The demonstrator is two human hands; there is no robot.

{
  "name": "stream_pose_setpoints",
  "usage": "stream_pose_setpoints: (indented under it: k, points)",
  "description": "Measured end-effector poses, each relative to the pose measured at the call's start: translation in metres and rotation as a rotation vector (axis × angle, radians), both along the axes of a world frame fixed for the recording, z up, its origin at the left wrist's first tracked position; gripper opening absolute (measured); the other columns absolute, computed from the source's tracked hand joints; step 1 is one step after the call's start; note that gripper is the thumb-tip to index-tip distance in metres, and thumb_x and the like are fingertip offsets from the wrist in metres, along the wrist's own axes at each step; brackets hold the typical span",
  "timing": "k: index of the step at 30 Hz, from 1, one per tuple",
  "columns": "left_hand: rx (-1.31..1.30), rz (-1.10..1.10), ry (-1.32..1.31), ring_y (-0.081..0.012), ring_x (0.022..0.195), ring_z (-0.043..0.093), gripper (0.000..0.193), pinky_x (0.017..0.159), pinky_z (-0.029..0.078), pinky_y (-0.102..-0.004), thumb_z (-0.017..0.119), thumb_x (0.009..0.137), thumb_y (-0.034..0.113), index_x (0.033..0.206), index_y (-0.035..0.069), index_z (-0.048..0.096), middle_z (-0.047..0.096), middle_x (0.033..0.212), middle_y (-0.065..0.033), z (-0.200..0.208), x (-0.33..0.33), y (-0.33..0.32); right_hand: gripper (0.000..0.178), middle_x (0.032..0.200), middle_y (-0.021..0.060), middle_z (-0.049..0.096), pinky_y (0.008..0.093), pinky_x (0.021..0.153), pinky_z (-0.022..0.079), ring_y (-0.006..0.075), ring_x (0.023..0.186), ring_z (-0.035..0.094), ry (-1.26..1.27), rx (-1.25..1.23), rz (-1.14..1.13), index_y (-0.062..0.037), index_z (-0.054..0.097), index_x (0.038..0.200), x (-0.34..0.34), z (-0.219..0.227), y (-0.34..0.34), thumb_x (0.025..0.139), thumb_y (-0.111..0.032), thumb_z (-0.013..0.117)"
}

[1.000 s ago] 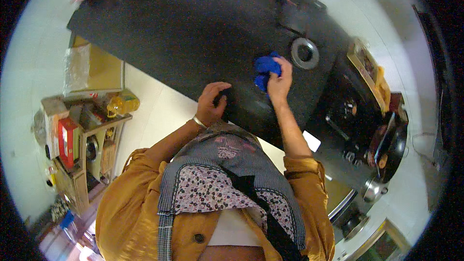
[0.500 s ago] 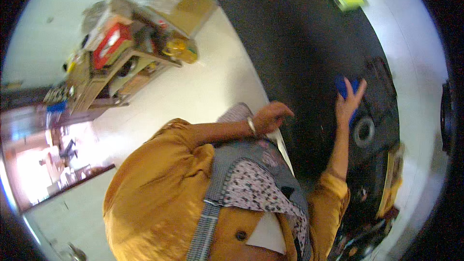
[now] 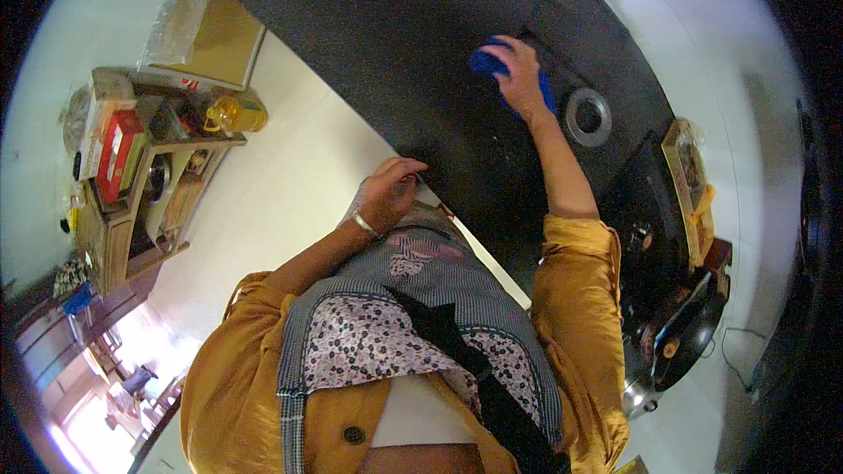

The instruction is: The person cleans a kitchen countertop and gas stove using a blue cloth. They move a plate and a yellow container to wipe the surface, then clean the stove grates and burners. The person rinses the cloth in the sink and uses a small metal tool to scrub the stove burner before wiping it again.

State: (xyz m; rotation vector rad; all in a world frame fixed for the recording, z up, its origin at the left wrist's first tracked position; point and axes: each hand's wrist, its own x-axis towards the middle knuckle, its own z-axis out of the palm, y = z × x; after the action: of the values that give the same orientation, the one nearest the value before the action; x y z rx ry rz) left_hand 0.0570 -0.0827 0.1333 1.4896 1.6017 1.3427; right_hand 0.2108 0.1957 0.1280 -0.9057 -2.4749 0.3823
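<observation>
On the dark countertop (image 3: pixel 351 44), my right hand (image 3: pixel 520 79) presses a blue cloth (image 3: pixel 488 61), its fingers curled over the fabric. Part of the cloth shows beyond the wrist side of the hand. Just right of it is a round metal ring (image 3: pixel 588 117) set in the dark surface. My left hand (image 3: pixel 389 195), with a bangle at the wrist, rests by the front edge of the countertop. Its fingers are loosely bent and I see nothing in them.
At right stands a yellowish tray (image 3: pixel 692 202) along the wall, with a dark pan (image 3: pixel 680 342) nearer me. To the left, a wooden shelf (image 3: pixel 118 237) holds a red box (image 3: pixel 118 158) and a bottle of yellow oil (image 3: pixel 237 112). A cardboard box (image 3: pixel 224 35) stands behind it.
The view has turned, so the countertop and shelf sit further left, and a yellow-green box has left the picture. The right hand's fingers, spread before, now curl over the cloth.
</observation>
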Motion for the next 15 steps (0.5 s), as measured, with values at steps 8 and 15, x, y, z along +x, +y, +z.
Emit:
stream_pose_setpoints:
  k: [8,15]
  points:
    - [-0.029,-0.038,-0.046,-0.024,0.078,0.062,0.022,0.065,0.051,-0.0304,0.055,0.078,-0.005,0.098,0.003,0.061,0.061,0.088,-0.0137,-0.007,0.002,-0.001,0.055,0.125,0.0059,0.048,0.0413,0.103,0.031,0.0282,0.123,0.037,-0.154,-0.5,0.326,-0.0157,0.061,0.102,0.043,0.032,-0.029,0.061,0.018,0.047]
    - [-0.33,-0.207,-0.203,-0.0214,0.073,0.063,0.016,0.066,0.051,-0.0298,0.053,0.079,0.004,0.091,0.002,0.064,0.065,0.084,-0.0127,-0.055,-0.002,-0.009,0.055,0.122,0.0091,0.051,0.0406,0.1,0.034,0.0322,0.117,0.043,-0.01,-0.145,-0.058,-0.0151,0.06,0.108,0.037,0.0,-0.043,0.063,0.016,0.053]
